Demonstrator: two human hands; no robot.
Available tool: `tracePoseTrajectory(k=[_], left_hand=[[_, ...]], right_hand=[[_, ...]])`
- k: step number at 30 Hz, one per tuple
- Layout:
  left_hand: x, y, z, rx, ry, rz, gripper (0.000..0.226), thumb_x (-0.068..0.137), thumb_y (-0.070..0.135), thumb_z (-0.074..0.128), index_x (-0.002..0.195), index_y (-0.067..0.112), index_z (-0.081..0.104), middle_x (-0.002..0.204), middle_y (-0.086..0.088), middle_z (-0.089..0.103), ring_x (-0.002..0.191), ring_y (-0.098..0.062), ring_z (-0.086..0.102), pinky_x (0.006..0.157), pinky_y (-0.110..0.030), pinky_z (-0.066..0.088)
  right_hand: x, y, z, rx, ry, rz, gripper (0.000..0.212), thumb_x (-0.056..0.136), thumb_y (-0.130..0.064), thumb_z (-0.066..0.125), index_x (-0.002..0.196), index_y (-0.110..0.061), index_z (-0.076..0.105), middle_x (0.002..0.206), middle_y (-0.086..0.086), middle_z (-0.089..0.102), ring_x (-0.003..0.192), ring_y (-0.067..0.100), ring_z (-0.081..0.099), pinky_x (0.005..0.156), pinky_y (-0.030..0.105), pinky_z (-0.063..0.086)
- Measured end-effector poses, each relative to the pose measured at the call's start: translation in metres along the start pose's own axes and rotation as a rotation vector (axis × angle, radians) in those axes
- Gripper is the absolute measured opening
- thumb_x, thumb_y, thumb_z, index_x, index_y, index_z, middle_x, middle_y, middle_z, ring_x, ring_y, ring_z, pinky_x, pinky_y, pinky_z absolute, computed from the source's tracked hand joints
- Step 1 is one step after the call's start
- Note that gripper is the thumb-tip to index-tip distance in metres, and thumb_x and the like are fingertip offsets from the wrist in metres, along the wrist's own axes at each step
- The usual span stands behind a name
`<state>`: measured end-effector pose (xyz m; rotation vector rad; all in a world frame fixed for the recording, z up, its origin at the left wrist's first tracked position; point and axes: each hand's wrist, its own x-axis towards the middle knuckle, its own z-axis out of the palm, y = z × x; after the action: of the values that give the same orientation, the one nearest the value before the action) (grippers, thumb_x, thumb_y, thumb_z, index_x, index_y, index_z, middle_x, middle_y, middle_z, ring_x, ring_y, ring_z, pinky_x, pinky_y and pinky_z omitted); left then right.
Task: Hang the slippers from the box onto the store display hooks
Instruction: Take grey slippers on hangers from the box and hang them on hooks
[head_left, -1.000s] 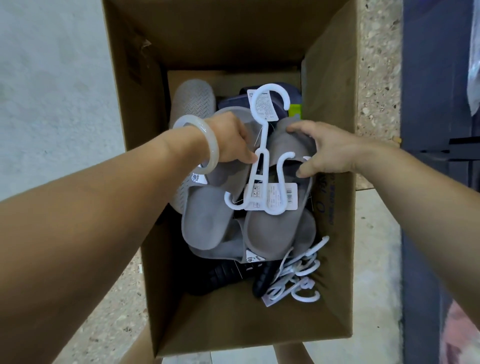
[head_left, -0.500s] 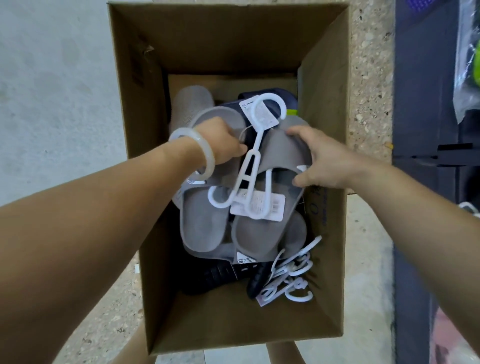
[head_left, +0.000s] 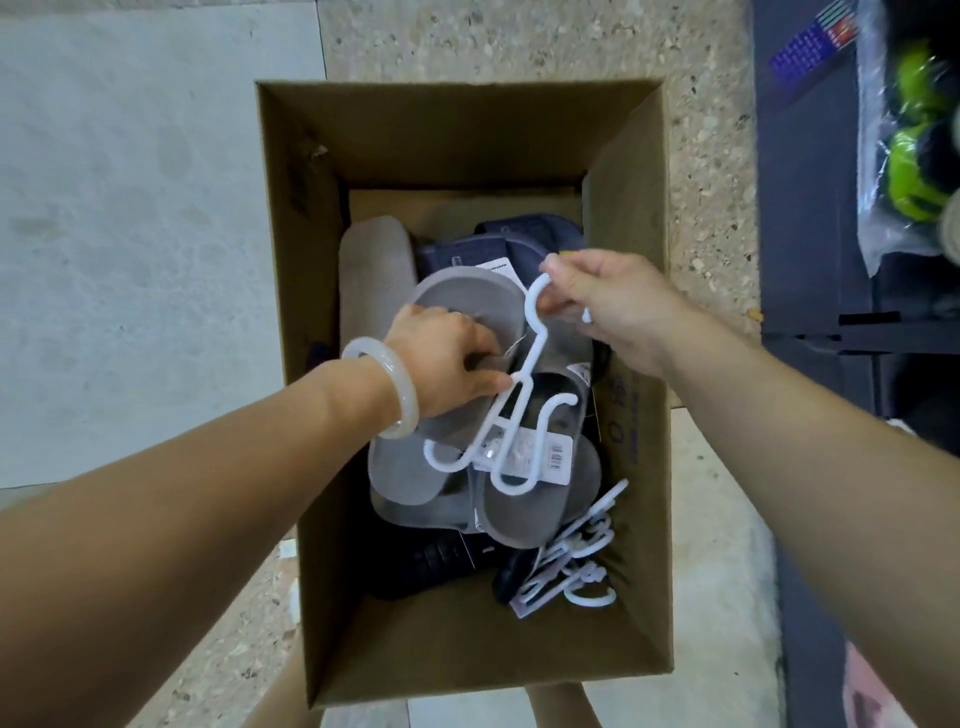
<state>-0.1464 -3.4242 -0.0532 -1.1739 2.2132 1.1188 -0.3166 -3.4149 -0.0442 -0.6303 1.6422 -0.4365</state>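
Observation:
A pair of grey slippers hangs on a white plastic hanger above the open cardboard box. My right hand pinches the hanger's top hook. My left hand, with a pale bangle on the wrist, grips the left grey slipper by its strap, and its thumb touches the hanger's stem. A price tag hangs at the hanger's lower part. More slippers lie in the box: a navy one at the back, a beige one at the left and dark ones below.
Several loose white hangers lie in the box's front right corner. A dark display rack stands at the right with bagged green and black goods. The box stands on a speckled floor, with a pale wall at the left.
My right hand has left the right slipper and taken hold of the hanger's hook. The pair has risen a little, and the view has drawn back from the box.

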Motion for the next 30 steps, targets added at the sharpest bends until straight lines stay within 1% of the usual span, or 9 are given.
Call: tracePoseTrajectory(k=[3, 6, 13, 16, 19, 22, 25, 27, 30], left_hand=[[-0.013, -0.003, -0.003, 0.011, 0.000, -0.004, 0.021, 0.086, 0.050, 0.051, 0.079, 0.031, 0.049, 0.081, 0.009, 0.053, 0.093, -0.018, 0.052, 0.086, -0.031, 0.029], [-0.020, -0.001, -0.012, -0.130, 0.010, -0.097, 0.039, 0.080, 0.048, 0.062, 0.110, 0.028, 0.048, 0.095, 0.011, 0.055, 0.103, -0.017, 0.055, 0.100, -0.033, 0.032], [-0.024, 0.019, -0.051, 0.027, -0.061, -0.127, 0.042, 0.081, 0.051, 0.059, 0.114, 0.026, 0.052, 0.104, 0.004, 0.061, 0.103, -0.022, 0.055, 0.097, -0.038, 0.036], [-0.036, 0.013, -0.062, -0.033, 0.022, -0.094, 0.026, 0.086, 0.054, 0.049, 0.088, 0.029, 0.056, 0.083, 0.007, 0.059, 0.086, -0.017, 0.055, 0.085, -0.033, 0.041], [-0.040, 0.006, -0.059, -0.147, -0.010, -0.142, 0.033, 0.089, 0.049, 0.045, 0.063, 0.030, 0.047, 0.065, 0.004, 0.051, 0.068, -0.015, 0.049, 0.067, -0.029, 0.037], [-0.042, 0.000, -0.043, -0.147, -0.027, -0.154, 0.036, 0.090, 0.047, 0.045, 0.061, 0.026, 0.046, 0.060, 0.002, 0.047, 0.060, -0.013, 0.044, 0.062, -0.027, 0.035], [-0.053, -0.015, -0.023, -0.272, 0.002, -0.154, 0.039, 0.088, 0.047, 0.046, 0.067, 0.015, 0.054, 0.059, -0.001, 0.048, 0.060, -0.018, 0.047, 0.061, -0.029, 0.038], [-0.064, -0.024, -0.010, -0.394, -0.010, -0.181, 0.037, 0.088, 0.046, 0.047, 0.074, 0.014, 0.058, 0.064, -0.002, 0.052, 0.064, -0.017, 0.050, 0.063, -0.029, 0.041], [-0.071, -0.030, 0.006, -0.440, -0.021, -0.206, 0.029, 0.088, 0.047, 0.047, 0.071, 0.024, 0.055, 0.067, 0.001, 0.054, 0.068, -0.015, 0.052, 0.065, -0.029, 0.042]], right_hand=[[-0.012, -0.014, 0.008, -0.003, -0.022, -0.136, 0.023, 0.094, -0.020, 0.052, 0.073, -0.020, 0.062, 0.053, -0.007, 0.062, 0.067, 0.014, 0.058, 0.078, 0.032, 0.052], [-0.028, -0.032, 0.006, 0.024, -0.044, -0.221, 0.021, 0.093, -0.018, 0.052, 0.074, -0.018, 0.062, 0.053, -0.007, 0.060, 0.067, 0.013, 0.059, 0.080, 0.032, 0.054], [-0.049, -0.064, -0.007, 0.112, 0.017, -0.298, 0.018, 0.094, -0.016, 0.051, 0.079, -0.016, 0.062, 0.057, -0.003, 0.059, 0.054, 0.002, 0.061, 0.057, 0.017, 0.053], [-0.048, -0.071, -0.002, 0.142, -0.031, -0.251, 0.019, 0.095, -0.021, 0.049, 0.080, -0.016, 0.061, 0.057, -0.005, 0.058, 0.054, 0.002, 0.059, 0.059, 0.022, 0.056], [-0.040, -0.067, 0.010, 0.146, -0.093, -0.161, 0.021, 0.096, -0.024, 0.047, 0.081, -0.015, 0.059, 0.065, 0.000, 0.057, 0.051, 0.001, 0.057, 0.064, 0.023, 0.057], [-0.026, -0.050, 0.013, 0.264, -0.036, -0.086, 0.024, 0.096, -0.031, 0.046, 0.087, -0.014, 0.060, 0.080, 0.001, 0.064, 0.066, 0.004, 0.064, 0.068, 0.021, 0.056], [-0.006, -0.007, 0.005, -0.068, 0.139, -0.044, 0.024, 0.091, -0.022, 0.056, 0.110, -0.009, 0.061, 0.105, 0.005, 0.063, 0.088, 0.010, 0.058, 0.070, 0.013, 0.045], [0.005, 0.027, 0.002, -0.292, 0.050, 0.038, 0.051, 0.080, -0.006, 0.064, 0.129, -0.010, 0.050, 0.125, 0.009, 0.056, 0.108, 0.017, 0.054, 0.088, 0.020, 0.043], [0.014, 0.049, 0.004, -0.280, -0.118, 0.109, 0.080, 0.070, -0.005, 0.060, 0.143, -0.021, 0.030, 0.145, 0.003, 0.038, 0.128, 0.017, 0.042, 0.104, 0.030, 0.038]])
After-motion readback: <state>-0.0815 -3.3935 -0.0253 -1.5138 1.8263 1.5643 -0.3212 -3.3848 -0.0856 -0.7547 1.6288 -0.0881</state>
